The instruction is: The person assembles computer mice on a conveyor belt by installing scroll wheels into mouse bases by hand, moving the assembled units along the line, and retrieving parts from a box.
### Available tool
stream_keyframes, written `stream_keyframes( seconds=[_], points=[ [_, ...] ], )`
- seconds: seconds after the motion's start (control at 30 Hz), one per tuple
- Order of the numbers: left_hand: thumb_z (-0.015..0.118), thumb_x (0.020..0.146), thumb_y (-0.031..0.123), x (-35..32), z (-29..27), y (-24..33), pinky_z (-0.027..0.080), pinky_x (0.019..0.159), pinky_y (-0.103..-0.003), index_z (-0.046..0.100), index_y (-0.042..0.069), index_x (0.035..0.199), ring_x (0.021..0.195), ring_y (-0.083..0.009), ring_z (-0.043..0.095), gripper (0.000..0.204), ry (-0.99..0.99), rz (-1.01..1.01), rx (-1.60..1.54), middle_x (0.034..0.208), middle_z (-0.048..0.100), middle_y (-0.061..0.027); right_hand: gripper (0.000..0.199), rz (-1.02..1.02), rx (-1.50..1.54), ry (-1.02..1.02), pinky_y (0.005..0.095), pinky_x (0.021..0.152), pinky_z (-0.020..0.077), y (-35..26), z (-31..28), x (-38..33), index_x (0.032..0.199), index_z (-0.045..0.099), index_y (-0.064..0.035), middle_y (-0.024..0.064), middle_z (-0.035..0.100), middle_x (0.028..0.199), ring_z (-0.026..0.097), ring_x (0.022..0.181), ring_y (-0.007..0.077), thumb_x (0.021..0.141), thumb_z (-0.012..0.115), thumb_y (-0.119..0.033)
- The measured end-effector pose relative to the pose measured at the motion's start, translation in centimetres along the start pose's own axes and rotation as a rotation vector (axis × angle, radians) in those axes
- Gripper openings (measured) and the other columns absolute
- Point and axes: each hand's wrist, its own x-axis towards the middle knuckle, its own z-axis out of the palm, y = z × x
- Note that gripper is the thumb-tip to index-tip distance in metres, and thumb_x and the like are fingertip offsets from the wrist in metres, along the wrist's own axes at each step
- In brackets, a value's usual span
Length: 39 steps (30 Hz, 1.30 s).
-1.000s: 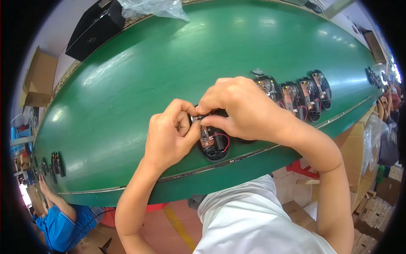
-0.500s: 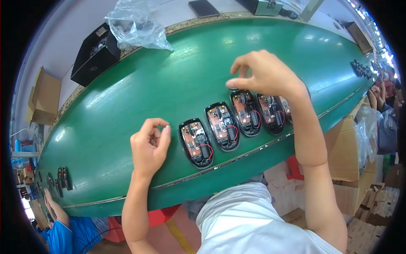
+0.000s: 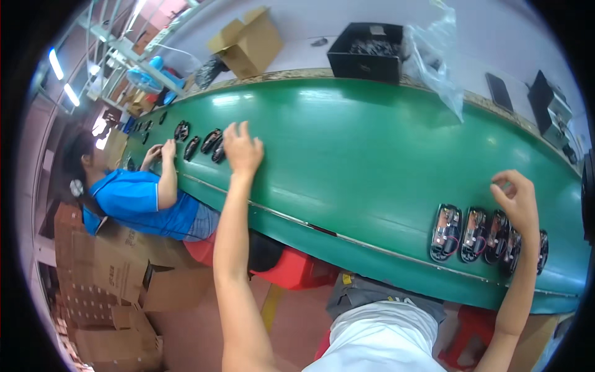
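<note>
My left hand [image 3: 243, 149] is stretched far to the left over the green conveyor belt [image 3: 372, 161], fingers spread, touching a black mouse base [image 3: 217, 151] at the end of a short row of dark mouse bases [image 3: 197, 144]. My right hand [image 3: 516, 203] hovers over the right part of the belt, fingers loosely curled and holding nothing, just above a row of several open mouse bases [image 3: 477, 234] with circuit boards and red wires showing. The nearest of them [image 3: 445, 232] lies apart from my fingers.
A co-worker in a blue shirt [image 3: 139, 198] sits at the belt on the left, hands on parts there. A black bin [image 3: 365, 57], a clear plastic bag [image 3: 437, 53] and a cardboard box [image 3: 248, 40] stand behind the belt. Cardboard cartons [image 3: 105, 266] and red stools [image 3: 291, 270] are below.
My view has swung to the left. My left hand has left the mouse bases in front of me and reached far left along the belt; my right hand stays over the row, now at the right.
</note>
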Motion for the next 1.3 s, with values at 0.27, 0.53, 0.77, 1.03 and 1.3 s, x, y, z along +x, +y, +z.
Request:
stream_keyframes(
  seconds=[0.27, 0.53, 0.77, 1.03, 1.3],
  points=[
    [0.054, 0.096, 0.054, -3.3, -1.7, -7.0, 0.038, 0.105, -0.063, 0.057, 0.015, 0.14, 0.125, -0.0434, 0.054, 0.059, -0.558, -0.471, 0.088, 0.135, 0.055, -0.0209, 0.02, 0.016, 0.268, 0.048, 0.0257, 0.072, 0.0568, -2.3, 1.1, -0.3, 0.102, 0.066, 0.0034, 0.0054, 0.067, 0.094, 0.067, 0.078, 0.0097, 0.084, 0.071, -0.002],
    [0.064, 0.097, 0.032, -5.2, -10.4, 14.6, 0.048, 0.085, -0.046, 0.073, 0.01, 0.109, 0.097, -0.0352, 0.064, 0.026, -0.361, 0.116, -0.402, 0.1, 0.066, -0.0151, 0.024, -0.16, 0.296, -0.07, 0.0278, 0.082, 0.0559, -2.7, 2.5, -0.3, 0.107, 0.072, -0.0011, 0.0083, 0.069, 0.108, 0.066, 0.09, 0.0152, 0.083, 0.072, -0.002],
    [0.071, 0.09, 0.017, -5.2, -11.6, 24.2, 0.051, 0.081, -0.041, 0.071, 0.007, 0.103, 0.087, -0.0294, 0.064, 0.016, -0.465, 0.361, -0.875, 0.098, 0.064, -0.0118, 0.029, -0.159, 0.422, -0.075, 0.0283, 0.083, 0.0577, -2.9, 3.6, -0.4, 0.115, 0.073, -0.0011, 0.0094, 0.07, 0.108, 0.068, 0.091, 0.0142, 0.087, 0.074, -0.006],
    [0.076, 0.083, 0.011, -3.9, -10.9, 28.5, 0.053, 0.079, -0.037, 0.073, 0.006, 0.098, 0.089, -0.0249, 0.065, 0.016, -0.54, 0.444, -1.22, 0.102, 0.062, -0.0109, 0.03, -0.062, 0.551, -0.157, 0.0327, 0.094, 0.0578, -3.4, 5.3, -1.0, 0.117, 0.069, 0.0028, 0.0092, 0.071, 0.11, 0.069, 0.104, 0.0167, 0.088, 0.074, -0.004],
    [0.074, 0.079, 0.004, -4.8, -10.0, 28.5, 0.053, 0.083, -0.037, 0.071, 0.003, 0.099, 0.098, -0.0287, 0.064, 0.02, -0.637, 0.364, -1.262, 0.109, 0.062, -0.0125, 0.031, -0.1, 0.562, -0.209, 0.0312, 0.088, 0.0588, -4.7, 6.3, -1.0, 0.119, 0.067, 0.0055, 0.0081, 0.071, 0.103, 0.069, 0.099, 0.0164, 0.09, 0.073, -0.004]
  ],
)
